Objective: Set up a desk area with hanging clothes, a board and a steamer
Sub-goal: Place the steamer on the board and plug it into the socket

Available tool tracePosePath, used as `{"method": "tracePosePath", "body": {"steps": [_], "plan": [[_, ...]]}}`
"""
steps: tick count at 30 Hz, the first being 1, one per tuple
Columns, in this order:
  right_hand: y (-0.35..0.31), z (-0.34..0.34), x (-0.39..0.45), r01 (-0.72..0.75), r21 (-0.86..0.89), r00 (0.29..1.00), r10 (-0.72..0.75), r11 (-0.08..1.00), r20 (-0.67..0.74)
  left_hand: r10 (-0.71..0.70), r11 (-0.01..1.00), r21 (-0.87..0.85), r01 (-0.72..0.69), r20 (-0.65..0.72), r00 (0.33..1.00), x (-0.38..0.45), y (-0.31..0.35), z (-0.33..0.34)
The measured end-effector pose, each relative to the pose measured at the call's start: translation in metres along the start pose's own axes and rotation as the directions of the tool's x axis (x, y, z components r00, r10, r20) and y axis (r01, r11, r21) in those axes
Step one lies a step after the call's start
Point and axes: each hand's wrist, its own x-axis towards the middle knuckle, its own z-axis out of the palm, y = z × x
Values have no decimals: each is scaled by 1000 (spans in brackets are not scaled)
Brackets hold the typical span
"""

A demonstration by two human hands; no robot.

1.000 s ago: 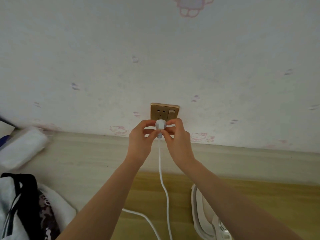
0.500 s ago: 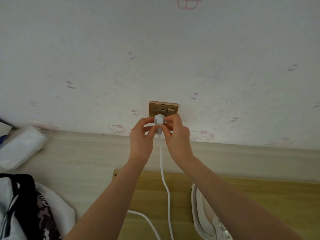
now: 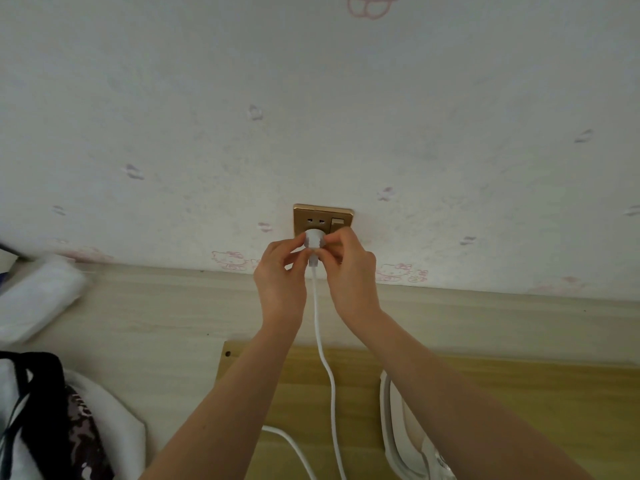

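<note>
**Plug at the socket face, both hands on it**

We hold the white plug (image 3: 314, 241) between our two hands, right against the lower half of the gold wall socket (image 3: 323, 220). Our left hand (image 3: 281, 276) pinches the plug's left side with thumb and fingertips; our right hand (image 3: 349, 268) pinches its right side the same way, so neither hand is free. The two hands sit level with each other just below the socket, equally near to it, and the plug lies straight ahead of them, toward the wall.

The plug's prongs are hidden behind its round body, so we cannot tell whether they are already seated in the lower holes or only lined up with them. The socket's upper pair of slots shows bare above the plug, and its small rocker switch sits to the right of them.

The white cord (image 3: 323, 358) drops straight down from the plug, away from the socket, crossing the pale desk (image 3: 156, 323) and the yellow-wood board (image 3: 519, 393) below. The white steamer (image 3: 398, 441) rests on that board, below and right of the socket.

We judge that what remains is a straight push along the prongs' axis, square into the wall.
</note>
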Motion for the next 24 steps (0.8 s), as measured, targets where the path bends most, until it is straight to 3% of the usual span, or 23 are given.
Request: {"method": "tracePosePath", "body": {"steps": [9, 16, 24], "plan": [[-8, -3, 3, -72, -54, 997, 73, 996, 21, 22, 998, 63, -19, -44, 999, -6, -1, 8], [-20, -26, -15, -29, -306, 991, 67, 951, 114, 68, 972, 226, -65, -6, 998, -3, 10, -6], [-15, -99, -90, -121, -481, 960, 226, 868, 165, 136, 940, 285, -189, 198, 971, -81, 18, -9]]}}
